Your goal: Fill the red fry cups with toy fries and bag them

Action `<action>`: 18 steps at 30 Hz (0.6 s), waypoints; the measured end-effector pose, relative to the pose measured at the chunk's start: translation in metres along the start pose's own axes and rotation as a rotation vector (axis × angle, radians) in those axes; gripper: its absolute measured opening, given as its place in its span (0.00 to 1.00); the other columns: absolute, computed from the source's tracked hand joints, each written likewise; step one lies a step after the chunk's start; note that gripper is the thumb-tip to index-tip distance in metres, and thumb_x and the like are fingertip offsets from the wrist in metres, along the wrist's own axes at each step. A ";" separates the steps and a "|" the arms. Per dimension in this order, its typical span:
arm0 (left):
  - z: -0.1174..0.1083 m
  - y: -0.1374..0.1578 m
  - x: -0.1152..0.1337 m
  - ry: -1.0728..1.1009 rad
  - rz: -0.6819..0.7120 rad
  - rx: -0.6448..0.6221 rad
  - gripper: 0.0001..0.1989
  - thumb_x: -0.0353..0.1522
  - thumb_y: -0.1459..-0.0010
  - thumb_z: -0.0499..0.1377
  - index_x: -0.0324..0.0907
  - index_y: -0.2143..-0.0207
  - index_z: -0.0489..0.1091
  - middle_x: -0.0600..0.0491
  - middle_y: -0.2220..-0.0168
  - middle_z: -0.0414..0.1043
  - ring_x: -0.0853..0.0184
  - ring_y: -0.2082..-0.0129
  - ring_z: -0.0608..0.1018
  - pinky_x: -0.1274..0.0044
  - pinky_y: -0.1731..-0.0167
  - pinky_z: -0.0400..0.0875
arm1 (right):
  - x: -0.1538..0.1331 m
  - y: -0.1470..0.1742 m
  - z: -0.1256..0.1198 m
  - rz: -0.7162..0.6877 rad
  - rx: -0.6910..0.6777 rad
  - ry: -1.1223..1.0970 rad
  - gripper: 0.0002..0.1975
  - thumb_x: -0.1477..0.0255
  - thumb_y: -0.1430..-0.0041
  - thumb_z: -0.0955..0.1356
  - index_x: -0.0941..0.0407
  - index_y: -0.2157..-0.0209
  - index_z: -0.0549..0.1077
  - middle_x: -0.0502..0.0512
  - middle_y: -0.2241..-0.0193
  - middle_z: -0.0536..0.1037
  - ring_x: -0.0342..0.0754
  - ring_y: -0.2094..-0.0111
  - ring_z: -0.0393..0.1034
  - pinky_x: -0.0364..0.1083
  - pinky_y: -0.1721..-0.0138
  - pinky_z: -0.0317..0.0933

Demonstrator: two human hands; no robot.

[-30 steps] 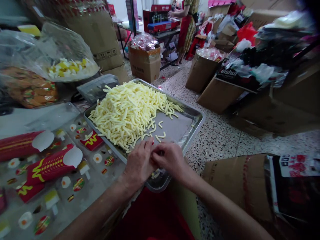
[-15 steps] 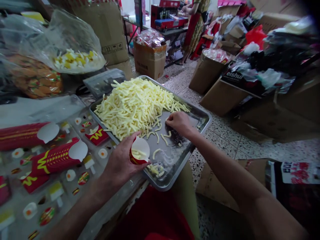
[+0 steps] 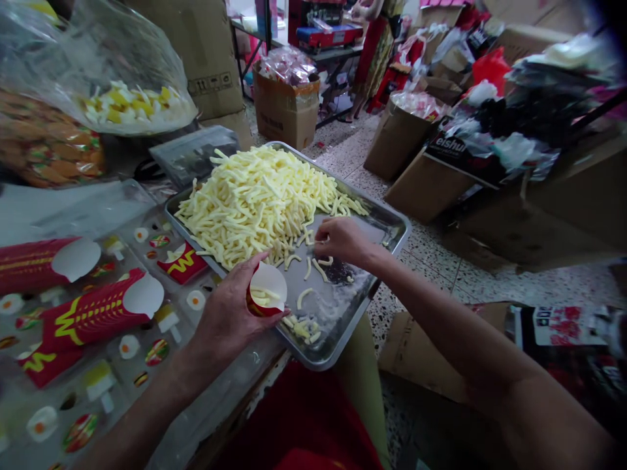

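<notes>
My left hand (image 3: 235, 301) is wrapped round a red fry carton (image 3: 268, 287) with a white inside, at the near left edge of the metal tray (image 3: 337, 356). A few pale yellow fries lie inside the carton. My right hand (image 3: 343, 240) is over the tray, its fingers curled and pointing down at the loose fries (image 3: 308, 267) beside the pile. Whatever lies between its fingertips is hidden. The big heap of fries (image 3: 259, 202) fills the far left part of the tray, and small broken bits (image 3: 304, 328) sit in its near corner.
Nested red cartons (image 3: 98, 313) and a single flat carton (image 3: 182, 262) lie on the table to the left, over pictures of food. Clear bags (image 3: 132, 108) of small pieces stand behind. Cardboard boxes (image 3: 287, 108) crowd the floor. A person (image 3: 377, 52) stands at the back.
My right hand has moved a little left, closer to the heap of fries. My left hand still holds the carton, and the whole view has shifted slightly.
</notes>
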State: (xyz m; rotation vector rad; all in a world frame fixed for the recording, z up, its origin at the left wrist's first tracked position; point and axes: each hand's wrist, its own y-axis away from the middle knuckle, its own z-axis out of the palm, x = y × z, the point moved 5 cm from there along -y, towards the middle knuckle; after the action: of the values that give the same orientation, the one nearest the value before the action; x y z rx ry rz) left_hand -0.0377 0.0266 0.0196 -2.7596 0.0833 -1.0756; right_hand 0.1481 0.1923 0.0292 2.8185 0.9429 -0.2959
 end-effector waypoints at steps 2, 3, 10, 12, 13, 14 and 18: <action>0.000 -0.004 0.000 -0.005 -0.019 -0.025 0.43 0.43 0.52 0.71 0.45 0.36 0.59 0.46 0.38 0.68 0.54 0.40 0.72 0.65 0.40 0.67 | 0.012 0.015 0.001 0.183 0.037 -0.152 0.06 0.71 0.51 0.72 0.56 0.70 0.82 0.50 0.74 0.79 0.42 0.74 0.68 0.42 0.72 0.53; 0.000 -0.006 0.000 -0.014 -0.032 -0.037 0.43 0.43 0.53 0.71 0.45 0.37 0.59 0.46 0.39 0.68 0.54 0.40 0.72 0.65 0.40 0.68 | 0.015 0.024 0.005 0.267 0.027 -0.196 0.06 0.70 0.51 0.71 0.56 0.72 0.81 0.49 0.77 0.78 0.42 0.75 0.67 0.42 0.73 0.52; -0.005 -0.013 0.010 -0.054 -0.029 -0.047 0.41 0.39 0.54 0.71 0.43 0.38 0.61 0.46 0.41 0.70 0.55 0.44 0.75 0.65 0.42 0.70 | -0.003 0.064 0.008 0.408 0.129 -0.068 0.09 0.66 0.42 0.71 0.54 0.66 0.83 0.55 0.69 0.83 0.47 0.68 0.73 0.44 0.69 0.55; -0.008 -0.013 0.010 -0.053 -0.018 -0.052 0.41 0.39 0.54 0.72 0.42 0.39 0.62 0.46 0.41 0.71 0.55 0.44 0.76 0.65 0.43 0.70 | -0.010 0.064 0.003 0.449 0.136 0.036 0.14 0.63 0.36 0.67 0.55 0.66 0.83 0.59 0.68 0.83 0.48 0.68 0.74 0.45 0.68 0.55; -0.010 -0.013 0.010 -0.053 -0.014 -0.053 0.41 0.39 0.54 0.72 0.42 0.39 0.62 0.45 0.42 0.71 0.54 0.44 0.76 0.65 0.43 0.70 | -0.014 0.063 0.003 0.468 0.123 0.082 0.17 0.61 0.34 0.66 0.57 0.67 0.82 0.61 0.68 0.83 0.49 0.67 0.74 0.46 0.68 0.55; -0.013 -0.013 0.011 -0.053 -0.012 -0.056 0.42 0.39 0.54 0.72 0.42 0.39 0.62 0.45 0.42 0.71 0.54 0.44 0.76 0.65 0.43 0.70 | -0.019 0.062 0.003 0.481 0.107 0.116 0.21 0.59 0.32 0.64 0.58 0.66 0.82 0.63 0.66 0.82 0.50 0.67 0.74 0.46 0.68 0.56; -0.018 -0.018 0.015 -0.050 -0.012 -0.078 0.44 0.41 0.56 0.73 0.41 0.38 0.61 0.44 0.41 0.71 0.53 0.43 0.75 0.64 0.43 0.70 | -0.042 0.055 0.020 0.508 0.030 0.178 0.24 0.52 0.37 0.67 0.61 0.61 0.81 0.68 0.61 0.81 0.53 0.65 0.75 0.46 0.68 0.58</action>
State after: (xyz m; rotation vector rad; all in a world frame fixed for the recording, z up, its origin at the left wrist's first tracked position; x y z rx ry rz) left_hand -0.0389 0.0399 0.0455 -2.8582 0.1048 -1.0271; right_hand 0.1462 0.1203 0.0245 3.0180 0.2205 0.0066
